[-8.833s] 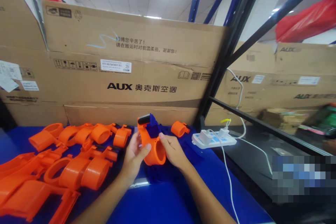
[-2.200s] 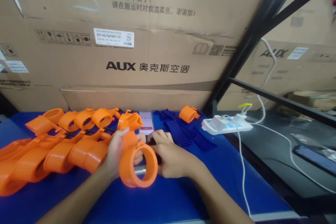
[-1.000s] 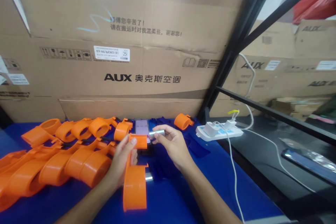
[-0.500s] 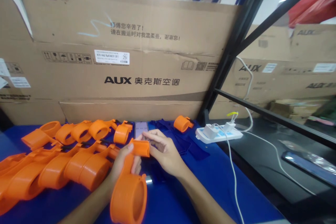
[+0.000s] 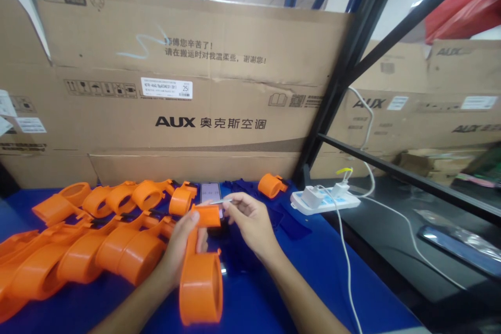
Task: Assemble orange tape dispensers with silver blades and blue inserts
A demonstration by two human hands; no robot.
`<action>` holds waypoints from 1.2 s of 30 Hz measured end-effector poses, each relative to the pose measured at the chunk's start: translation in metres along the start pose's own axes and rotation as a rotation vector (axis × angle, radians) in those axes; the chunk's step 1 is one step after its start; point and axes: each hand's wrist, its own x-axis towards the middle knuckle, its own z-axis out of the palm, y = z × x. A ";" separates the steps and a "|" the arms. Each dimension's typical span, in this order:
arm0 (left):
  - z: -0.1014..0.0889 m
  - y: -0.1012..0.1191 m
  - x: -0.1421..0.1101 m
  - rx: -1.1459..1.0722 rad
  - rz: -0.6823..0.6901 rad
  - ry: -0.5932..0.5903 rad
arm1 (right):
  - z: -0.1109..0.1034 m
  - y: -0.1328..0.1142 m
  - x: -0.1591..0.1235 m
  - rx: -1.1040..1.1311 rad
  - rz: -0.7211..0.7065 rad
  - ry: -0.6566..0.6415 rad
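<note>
My left hand (image 5: 180, 244) is closed round the handle part of an orange plastic tape dispenser (image 5: 200, 287), whose wide ring hangs down towards me. The dispenser's flat head points right. Between the thumb and fingers of my right hand (image 5: 250, 222) is a thin silvery metal strip (image 5: 221, 201), seen nearly edge-on just above the dispenser's head. Whether the strip touches the head I cannot tell. A phone (image 5: 210, 192) with a lit screen lies behind my hands. A small shiny metal piece (image 5: 223, 269) shows on the table behind the ring.
Several more orange tape dispensers (image 5: 84, 255) stand in rows on the blue table (image 5: 250, 308) at left. Another single dispenser (image 5: 270, 186) sits at the back right, near dark blue flat pieces (image 5: 270, 214). A white power strip (image 5: 324, 199) with cables lies right. Cardboard (image 5: 219, 83) walls the back.
The metal strip, shown flat a second ago, now appears edge-on. My right hand went in to the dispenser's head, then drew slightly back. The dispenser's ring swung left, then back right.
</note>
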 end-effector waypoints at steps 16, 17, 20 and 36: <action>0.017 0.008 -0.009 0.111 0.154 0.101 | -0.004 -0.004 0.002 0.074 -0.002 0.029; 0.017 0.007 -0.009 0.110 0.158 0.099 | -0.005 -0.004 0.003 0.068 -0.006 0.028; 0.016 0.008 -0.009 0.126 0.160 0.106 | -0.006 -0.004 0.003 0.052 -0.014 0.026; 0.007 0.001 -0.002 0.226 0.149 0.141 | -0.008 -0.001 0.003 -0.088 0.007 -0.036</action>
